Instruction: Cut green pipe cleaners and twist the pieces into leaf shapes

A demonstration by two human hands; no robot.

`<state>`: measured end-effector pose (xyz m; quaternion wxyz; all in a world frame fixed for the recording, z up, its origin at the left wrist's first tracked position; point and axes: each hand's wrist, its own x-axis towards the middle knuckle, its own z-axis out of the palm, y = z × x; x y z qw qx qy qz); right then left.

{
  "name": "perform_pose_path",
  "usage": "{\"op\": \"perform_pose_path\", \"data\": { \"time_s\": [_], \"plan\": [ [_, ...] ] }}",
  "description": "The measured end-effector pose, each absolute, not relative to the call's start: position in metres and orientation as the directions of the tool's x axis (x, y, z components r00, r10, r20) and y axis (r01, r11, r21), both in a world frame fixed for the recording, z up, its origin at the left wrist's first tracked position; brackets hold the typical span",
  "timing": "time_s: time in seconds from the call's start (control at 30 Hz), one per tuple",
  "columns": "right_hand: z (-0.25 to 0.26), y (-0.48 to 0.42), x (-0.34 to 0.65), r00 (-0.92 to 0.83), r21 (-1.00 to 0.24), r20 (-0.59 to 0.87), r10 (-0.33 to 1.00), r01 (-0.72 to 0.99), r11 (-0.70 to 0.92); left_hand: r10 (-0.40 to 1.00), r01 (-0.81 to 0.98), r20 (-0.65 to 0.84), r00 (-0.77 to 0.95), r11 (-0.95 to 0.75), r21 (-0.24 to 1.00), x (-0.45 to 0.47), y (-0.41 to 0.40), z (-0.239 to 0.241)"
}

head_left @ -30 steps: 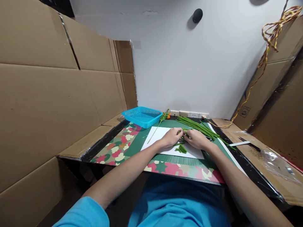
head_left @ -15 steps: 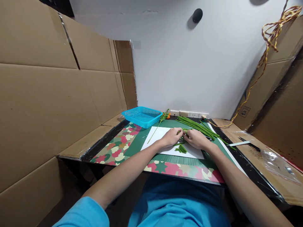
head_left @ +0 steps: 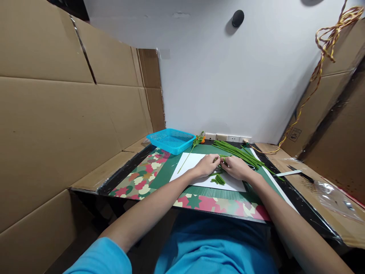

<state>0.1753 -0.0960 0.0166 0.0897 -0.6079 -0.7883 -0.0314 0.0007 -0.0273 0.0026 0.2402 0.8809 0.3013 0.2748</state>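
Note:
Over a white sheet of paper, my left hand and my right hand meet with fingertips pinched close together. Both are closed on a green pipe cleaner, which shows between and just behind the fingers; most of it is hidden. On the paper below the hands lies a small pile of short green pipe cleaner pieces. A bundle of long green pipe cleaners rests behind my right hand. Part of a scissors handle shows beside my right wrist.
A blue plastic basket stands at the back left, beside a green stem with orange flowers. Toward the right lie a white strip, a dark pointed tool and a clear plastic bag. Cardboard walls flank the table.

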Motion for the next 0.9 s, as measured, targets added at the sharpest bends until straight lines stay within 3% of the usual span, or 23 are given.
{"op": "perform_pose_path", "data": {
  "time_s": [0.9],
  "plan": [
    [0.0144, -0.0944, 0.1769, -0.259, -0.055, 0.182, 0.949, 0.961, 0.272, 0.654, 0.394, 0.331, 0.68, -0.707, 0.587, 0.0003, -0.0287, 0.0034]
  ]
}}
